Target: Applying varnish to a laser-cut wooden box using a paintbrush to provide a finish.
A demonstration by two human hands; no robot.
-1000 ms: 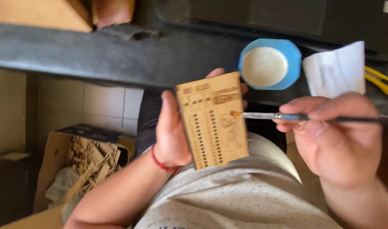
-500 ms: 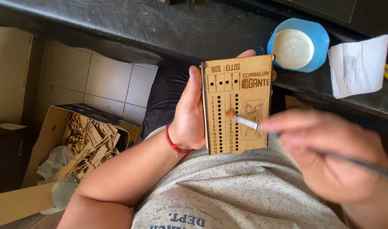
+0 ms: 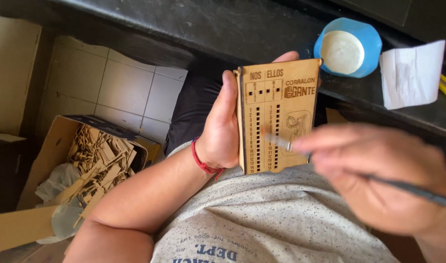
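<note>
- The left hand (image 3: pixel 223 131) grasps a thin laser-cut wooden board (image 3: pixel 277 117), thumb along its left edge and fingers (image 3: pixel 286 57) wrapped behind it, so the engraved face, with its columns of small slots, is turned up toward the camera.
- The board is held in the air over the person's lap, just in front of the dark table (image 3: pixel 193 24), and touches nothing but the hand.
- The right hand (image 3: pixel 379 175) is clenched around a thin brush (image 3: pixel 301 148); its pale tip lies on the lower middle of the board, beside the engraved figure.
- The right hand is blurred, so it looks to be in mid-stroke; my guess is that the brushing of the face is under way and not finished.
- Against half a second ago, the board has stayed upright and face-on in the same grip; the brush tip sits slightly lower and further left on it.
- Against a second ago, the board was tilted and the brush came in level from the right; now the board is square to the view and the handle trails down to the right.
- On the table, a blue bowl (image 3: pixel 367 36) with a whitish liquid stands just beside a white sheet of paper (image 3: pixel 410 73).
- On the tiled floor at the left, an open cardboard box (image 3: pixel 52 146) holds many more wooden pieces (image 3: pixel 98 158).
</note>
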